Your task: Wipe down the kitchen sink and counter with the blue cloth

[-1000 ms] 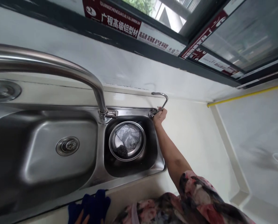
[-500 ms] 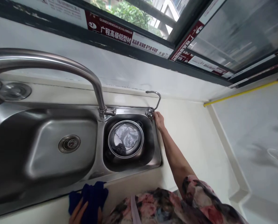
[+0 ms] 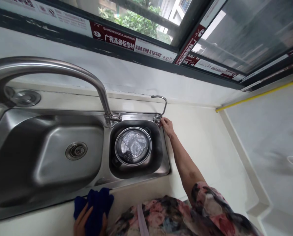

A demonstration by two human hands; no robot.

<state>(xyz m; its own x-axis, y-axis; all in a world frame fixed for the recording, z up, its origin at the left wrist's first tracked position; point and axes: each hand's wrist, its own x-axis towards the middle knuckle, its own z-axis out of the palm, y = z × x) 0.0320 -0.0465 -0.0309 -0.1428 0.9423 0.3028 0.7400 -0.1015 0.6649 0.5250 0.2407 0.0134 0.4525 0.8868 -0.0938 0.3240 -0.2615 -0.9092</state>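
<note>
My right hand [image 3: 167,127] reaches to the back right corner of the sink, fingers closed at the base of a thin curved tap [image 3: 165,104]; the exact part under the fingertips is hard to see. At the front edge of the counter, my left hand [image 3: 83,219] grips a bunched dark blue cloth [image 3: 98,205]. Between the hands, the small sink basin [image 3: 156,157] holds a round pot [image 3: 150,149] with dark handles. Inside it lie a perforated metal piece, a clear crumpled plastic sheet and a dark scouring pad [image 3: 128,156].
A large arched faucet [image 3: 87,73] stands between the basins and crosses the upper left. The larger basin [image 3: 62,177] with its drain [image 3: 76,150] is on the left. Pale counter [image 3: 200,137] extends right. Behind are a dark window frame [image 3: 146,62] and a yellow pipe [image 3: 254,95].
The view has shifted slightly, showing more of the left basin. Both hands keep their places, the right at the thin tap and the left on the blue cloth.
</note>
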